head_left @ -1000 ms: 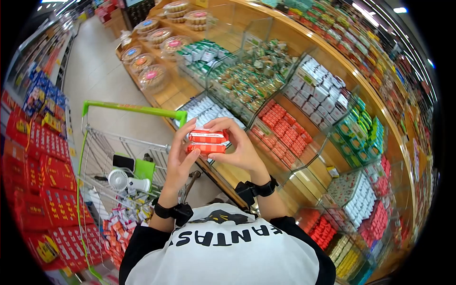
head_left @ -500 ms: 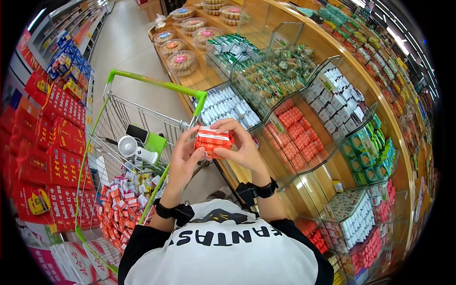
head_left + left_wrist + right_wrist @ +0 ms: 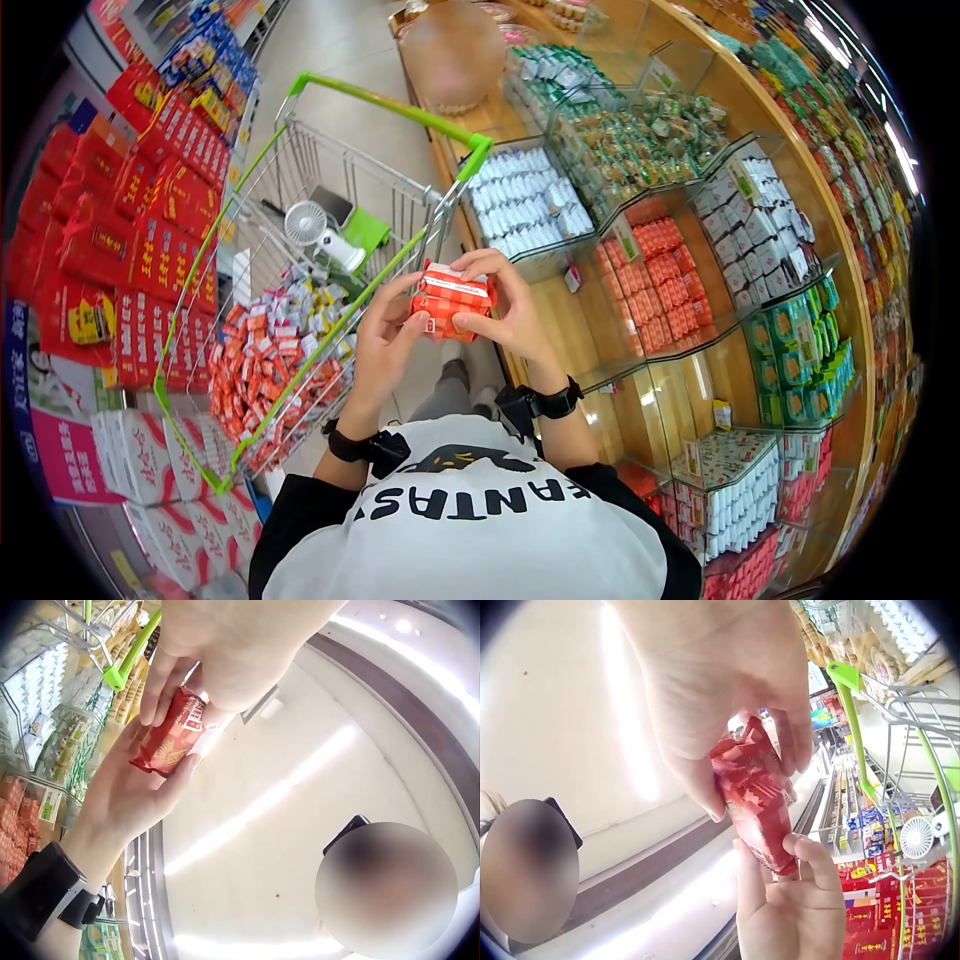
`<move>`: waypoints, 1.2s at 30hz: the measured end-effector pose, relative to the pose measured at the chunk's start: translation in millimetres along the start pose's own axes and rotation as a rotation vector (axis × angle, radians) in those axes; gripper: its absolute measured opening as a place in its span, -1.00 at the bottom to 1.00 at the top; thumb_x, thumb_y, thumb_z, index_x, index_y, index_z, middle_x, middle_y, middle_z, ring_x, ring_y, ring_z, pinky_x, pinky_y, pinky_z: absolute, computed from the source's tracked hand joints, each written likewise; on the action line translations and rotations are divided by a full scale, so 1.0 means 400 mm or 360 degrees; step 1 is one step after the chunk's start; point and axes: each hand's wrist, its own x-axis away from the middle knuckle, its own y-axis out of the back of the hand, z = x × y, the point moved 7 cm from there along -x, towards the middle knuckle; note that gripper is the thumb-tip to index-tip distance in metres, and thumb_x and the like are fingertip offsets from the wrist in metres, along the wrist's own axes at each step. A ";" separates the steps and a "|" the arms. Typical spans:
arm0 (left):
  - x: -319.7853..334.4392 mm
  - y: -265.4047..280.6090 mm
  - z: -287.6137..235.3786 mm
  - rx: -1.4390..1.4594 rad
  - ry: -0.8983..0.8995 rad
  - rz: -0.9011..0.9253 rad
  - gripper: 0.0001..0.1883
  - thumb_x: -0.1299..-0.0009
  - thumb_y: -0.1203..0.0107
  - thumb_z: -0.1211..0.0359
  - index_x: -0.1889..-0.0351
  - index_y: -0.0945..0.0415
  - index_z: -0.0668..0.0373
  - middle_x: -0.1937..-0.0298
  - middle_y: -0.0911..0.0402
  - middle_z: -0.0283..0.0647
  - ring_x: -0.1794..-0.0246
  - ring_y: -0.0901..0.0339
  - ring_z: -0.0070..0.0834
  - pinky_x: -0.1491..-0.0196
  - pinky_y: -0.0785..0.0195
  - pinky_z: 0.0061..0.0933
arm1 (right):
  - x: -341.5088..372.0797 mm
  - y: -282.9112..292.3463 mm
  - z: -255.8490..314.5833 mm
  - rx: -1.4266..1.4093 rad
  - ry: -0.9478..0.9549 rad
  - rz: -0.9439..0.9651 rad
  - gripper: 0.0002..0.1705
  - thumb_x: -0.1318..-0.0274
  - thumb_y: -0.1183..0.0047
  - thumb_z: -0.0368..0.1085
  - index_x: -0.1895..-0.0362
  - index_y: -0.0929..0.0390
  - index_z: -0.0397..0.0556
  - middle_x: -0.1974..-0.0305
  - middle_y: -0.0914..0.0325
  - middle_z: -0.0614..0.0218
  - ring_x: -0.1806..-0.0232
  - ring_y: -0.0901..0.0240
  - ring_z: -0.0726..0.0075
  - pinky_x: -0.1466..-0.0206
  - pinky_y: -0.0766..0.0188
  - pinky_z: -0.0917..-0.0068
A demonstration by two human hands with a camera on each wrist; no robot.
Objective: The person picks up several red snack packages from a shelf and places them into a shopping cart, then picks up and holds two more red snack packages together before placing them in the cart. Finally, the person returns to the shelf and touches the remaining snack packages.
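Both hands hold small red-wrapped snack packets together in front of the chest, a white strip with fine print along the top. The left hand grips the left end, thumb on the near side. At the other end the right hand pinches with thumb and fingers. In the left wrist view the red wrapper lies between the left hand above and the right hand below. The right wrist view shows the crinkled wrapper between the right hand and left fingers.
To the left stands a shopping cart with a white fan and a heap of loose packets. On the right, a wooden display has clear bins of red packets and white packets. Red boxes are stacked far left.
The head view has turned, so the cart and display bins sit further right in it. The packets have tilted in the hands, showing more of their near face. Both hands keep their hold.
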 end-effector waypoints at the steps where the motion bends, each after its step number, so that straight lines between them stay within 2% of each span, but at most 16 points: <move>1: 0.014 0.010 0.001 0.0000 0.0002 -0.0034 -0.61 -0.27 0.08 0.47 -0.08 -0.19 0.24 0.20 -0.49 -0.13 0.26 -0.45 -0.51 0.27 -0.38 -0.52 | 0.001 -0.014 0.000 -0.0044 0.0004 0.0022 -0.59 0.28 -0.20 -0.37 0.25 -0.33 -0.02 0.13 -0.27 0.27 0.06 -0.24 0.39 0.06 -0.21 0.53; 8: 0.065 0.065 -0.013 0.0079 0.0014 -0.0157 -0.58 -0.26 0.04 0.44 -0.09 -0.19 0.25 0.17 -0.49 -0.12 0.23 -0.44 -0.53 0.22 -0.34 -0.54 | -0.010 -0.096 0.003 -0.0181 -0.0053 0.0200 -0.58 0.28 -0.20 -0.38 0.26 -0.31 -0.04 0.12 -0.24 0.23 0.05 -0.20 0.36 -0.01 -0.17 0.46; 13: 0.087 0.124 -0.035 0.0157 -0.0003 -0.0244 -0.57 -0.26 0.03 0.44 -0.10 -0.18 0.24 0.16 -0.48 -0.12 0.21 -0.44 -0.53 0.18 -0.30 -0.56 | -0.045 -0.162 0.006 -0.0114 0.0072 0.0277 -0.62 0.27 -0.19 -0.40 0.28 -0.32 -0.03 0.14 -0.29 0.26 0.09 -0.26 0.39 0.05 -0.24 0.51; 16: 0.108 0.181 -0.061 0.0006 -0.0062 -0.0322 -0.58 -0.27 0.04 0.45 -0.10 -0.18 0.23 0.15 -0.48 -0.13 0.21 -0.43 -0.55 0.17 -0.30 -0.56 | -0.071 -0.227 -0.009 -0.0212 0.0035 0.0338 -0.62 0.27 -0.19 -0.41 0.28 -0.32 -0.04 0.14 -0.29 0.25 0.10 -0.27 0.38 0.04 -0.24 0.51; 22: 0.175 0.302 -0.089 -0.0006 -0.0070 -0.0576 -0.58 -0.27 0.05 0.45 -0.10 -0.18 0.20 0.15 -0.48 -0.15 0.20 -0.42 -0.57 0.14 -0.27 -0.56 | -0.107 -0.375 -0.033 -0.0341 0.0002 0.0513 -0.60 0.27 -0.18 -0.42 0.25 -0.33 -0.04 0.13 -0.29 0.25 0.04 -0.24 0.38 0.00 -0.21 0.49; 29: 0.231 0.389 -0.112 -0.0036 -0.0074 -0.0699 -0.58 -0.27 0.04 0.45 -0.10 -0.18 0.20 0.13 -0.47 -0.14 0.17 -0.41 -0.55 0.13 -0.27 -0.55 | -0.123 -0.490 -0.059 -0.0365 -0.0019 0.0651 -0.61 0.26 -0.18 -0.40 0.26 -0.33 -0.04 0.13 -0.30 0.24 0.03 -0.24 0.35 -0.02 -0.20 0.48; 33: 0.250 0.431 -0.115 0.0063 -0.0086 -0.0757 -0.58 -0.27 0.03 0.44 -0.10 -0.19 0.21 0.14 -0.47 -0.14 0.17 -0.42 -0.54 0.15 -0.29 -0.55 | -0.134 -0.539 -0.069 -0.0367 0.0014 0.0685 -0.63 0.26 -0.18 -0.39 0.27 -0.34 -0.05 0.13 -0.31 0.25 0.05 -0.26 0.36 0.03 -0.23 0.51; 36: 0.261 0.461 -0.125 -0.0096 -0.0127 -0.0798 -0.60 -0.27 0.04 0.45 -0.09 -0.20 0.22 0.13 -0.47 -0.13 0.19 -0.42 -0.53 0.17 -0.31 -0.55 | -0.137 -0.565 -0.076 -0.0330 0.0044 0.0696 -0.62 0.27 -0.19 -0.38 0.27 -0.34 -0.04 0.13 -0.32 0.25 0.08 -0.28 0.37 0.08 -0.26 0.54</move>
